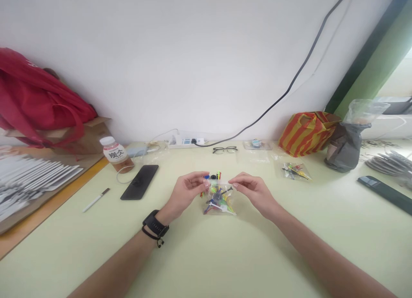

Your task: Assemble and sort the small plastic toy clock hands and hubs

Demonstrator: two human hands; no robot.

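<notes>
A small clear plastic bag of colourful little parts [219,199] hangs just above the pale green table [225,255], held at its top edge from both sides. My left hand [188,190], with a black watch on the wrist, pinches the bag's left corner. My right hand [252,190] pinches its right corner. A few loose coloured pieces [213,176] lie on the table just behind the bag.
A black phone [139,182], a white pen [95,200] and a drink bottle [116,155] lie at the left. Glasses [224,150], a power strip [187,141], a second parts bag [295,171], a striped bag [305,132] and a grey bag [346,145] stand behind.
</notes>
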